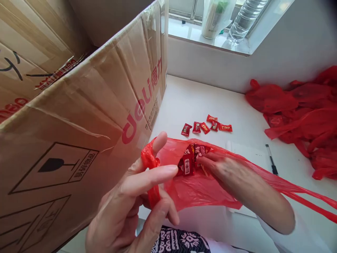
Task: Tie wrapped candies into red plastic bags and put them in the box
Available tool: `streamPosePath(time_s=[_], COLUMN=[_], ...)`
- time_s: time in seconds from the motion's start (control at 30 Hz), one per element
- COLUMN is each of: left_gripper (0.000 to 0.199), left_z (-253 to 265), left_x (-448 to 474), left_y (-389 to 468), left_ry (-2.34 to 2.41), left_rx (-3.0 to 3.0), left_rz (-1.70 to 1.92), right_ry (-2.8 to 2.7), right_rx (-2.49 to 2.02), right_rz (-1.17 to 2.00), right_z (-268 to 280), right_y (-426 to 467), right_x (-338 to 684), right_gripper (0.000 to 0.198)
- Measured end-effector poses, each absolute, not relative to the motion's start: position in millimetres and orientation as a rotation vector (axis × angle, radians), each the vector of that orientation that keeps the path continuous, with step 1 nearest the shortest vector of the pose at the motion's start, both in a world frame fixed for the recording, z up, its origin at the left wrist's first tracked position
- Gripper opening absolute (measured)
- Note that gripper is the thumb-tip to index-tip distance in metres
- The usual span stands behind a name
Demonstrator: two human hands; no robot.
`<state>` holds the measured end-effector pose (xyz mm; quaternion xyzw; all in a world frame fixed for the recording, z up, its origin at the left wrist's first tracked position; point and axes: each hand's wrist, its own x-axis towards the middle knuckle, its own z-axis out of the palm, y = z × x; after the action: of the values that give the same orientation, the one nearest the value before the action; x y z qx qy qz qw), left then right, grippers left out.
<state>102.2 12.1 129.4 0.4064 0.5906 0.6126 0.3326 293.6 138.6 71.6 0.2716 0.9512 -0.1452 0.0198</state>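
Observation:
My left hand is at the lower middle, the twisted handle of a red plastic bag looped around its fingers. The bag's mouth gapes to the right of that hand. Dark red wrapped candies are bunched at the opening, near my left fingertip. My right hand reaches in from the right, its bent fingers closed on the candies; their tips are partly hidden. Several small red wrapped candies lie loose on the white table beyond the bag.
A large open cardboard box fills the left side. More red plastic bags are heaped at the right. A pen lies on the table. A plastic bottle and a bagged cup stand on the windowsill.

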Motion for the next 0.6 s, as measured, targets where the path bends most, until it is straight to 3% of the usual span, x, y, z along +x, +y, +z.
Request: streamPosePath(time_s=[0.2, 0.43, 0.6], left_gripper=[0.046, 0.054, 0.050], left_z=[120, 123, 130], left_x=[87, 94, 100], left_y=[6, 9, 6], left_ry=[1.668, 1.638, 1.730], left_rx=[1.332, 1.313, 1.255], left_rz=[1.488, 1.518, 1.485], right_ry=[2.980, 2.869, 2.915], right_rx=[0.736, 0.700, 0.717], right_rz=[-0.709, -0.933, -0.684], right_z=[62, 60, 54], right_y=[144, 146, 140], right_x=[256, 296, 308], right_gripper=[0.041, 0.041, 0.047])
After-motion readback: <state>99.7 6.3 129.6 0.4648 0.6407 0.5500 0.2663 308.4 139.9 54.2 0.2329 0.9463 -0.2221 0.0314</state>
